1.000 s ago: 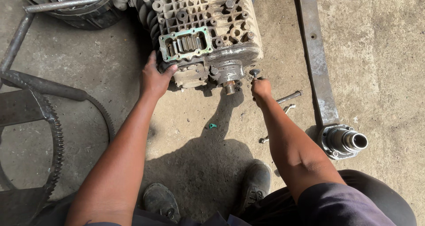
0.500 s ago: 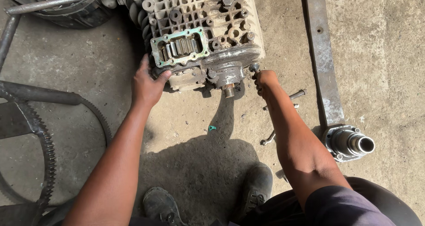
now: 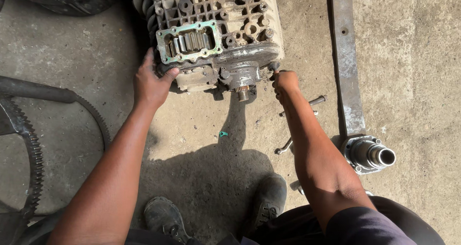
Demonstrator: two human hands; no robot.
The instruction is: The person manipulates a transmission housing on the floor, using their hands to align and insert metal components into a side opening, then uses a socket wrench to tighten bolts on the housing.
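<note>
Hands grip gearbox housing — left hand near corner, right hand pinching edge bolt.

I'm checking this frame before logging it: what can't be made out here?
- Gearbox casing: far end cut off by the head view's top edge.
- Right hand: its curled fingers hide whatever it grips at the casing's corner.
- Toothed ring: cut off by the left edge.
- Tools on the floor: partly behind the right forearm.
</note>
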